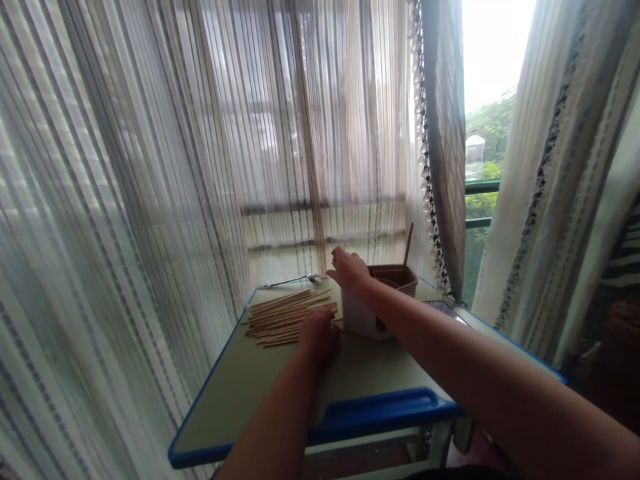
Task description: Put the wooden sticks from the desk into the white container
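Note:
Many thin wooden chopsticks (277, 325) lie in a loose, roughly parallel spread on the left part of the small desk. My left hand (319, 333) is curled down over their right ends, closed on chopsticks; its fingertips are mostly hidden. Higher up, my right hand (350, 267) is at the upper left rim of a utensil holder (360, 317), with its fingers and thumb apart and nothing visible between them. The holder has pale sides and a brown, divided inside. One stick (409, 243) stands upright at its back right corner. My right forearm covers part of the holder's front.
Metal spoons (300, 280) lie at the desk's back edge, behind the chopsticks. The pale desk (220, 407) has a blue rim and a moulded blue groove (380, 405) in front. A dark flat object (443, 308) lies right of the holder. Striped curtains (150, 200) hang close behind.

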Available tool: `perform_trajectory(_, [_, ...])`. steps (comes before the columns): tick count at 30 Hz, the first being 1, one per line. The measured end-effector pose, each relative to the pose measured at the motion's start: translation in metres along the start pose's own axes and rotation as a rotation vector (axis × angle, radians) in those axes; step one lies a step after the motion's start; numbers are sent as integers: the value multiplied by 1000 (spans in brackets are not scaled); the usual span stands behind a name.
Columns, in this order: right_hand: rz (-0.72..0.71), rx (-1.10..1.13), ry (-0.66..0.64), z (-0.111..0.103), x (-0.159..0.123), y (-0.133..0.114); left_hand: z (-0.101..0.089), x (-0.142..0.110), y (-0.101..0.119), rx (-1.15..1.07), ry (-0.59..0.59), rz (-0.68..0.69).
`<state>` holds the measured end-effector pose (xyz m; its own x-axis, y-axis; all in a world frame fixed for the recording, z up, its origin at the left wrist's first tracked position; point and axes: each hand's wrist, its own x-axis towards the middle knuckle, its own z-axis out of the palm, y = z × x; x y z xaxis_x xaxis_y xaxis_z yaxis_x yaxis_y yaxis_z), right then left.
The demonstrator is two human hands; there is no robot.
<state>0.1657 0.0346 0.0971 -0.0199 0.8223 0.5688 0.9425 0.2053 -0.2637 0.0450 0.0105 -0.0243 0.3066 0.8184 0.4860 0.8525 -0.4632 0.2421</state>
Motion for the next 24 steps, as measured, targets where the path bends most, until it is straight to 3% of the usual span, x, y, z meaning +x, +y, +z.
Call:
perform_trajectory(8, [-67, -3, 73, -2, -7, 4, -3, 0, 4, 60, -57, 5])
perform_trajectory(14, [-247, -87, 286, -9, -24, -4, -10, -2, 6, 71, -80, 22])
perform_trajectory(20, [-489, -37, 452, -11, -77, 0, -12, -5, 4, 127, -57, 7])
perform_trajectory(22, [-549, 37, 409, 1, -100, 13, -11, -6, 3, 147, -74, 2])
perform_trajectory(24, [-480, 92, 313, 16, -119, 28, -11, -7, 3, 166, -93, 4])
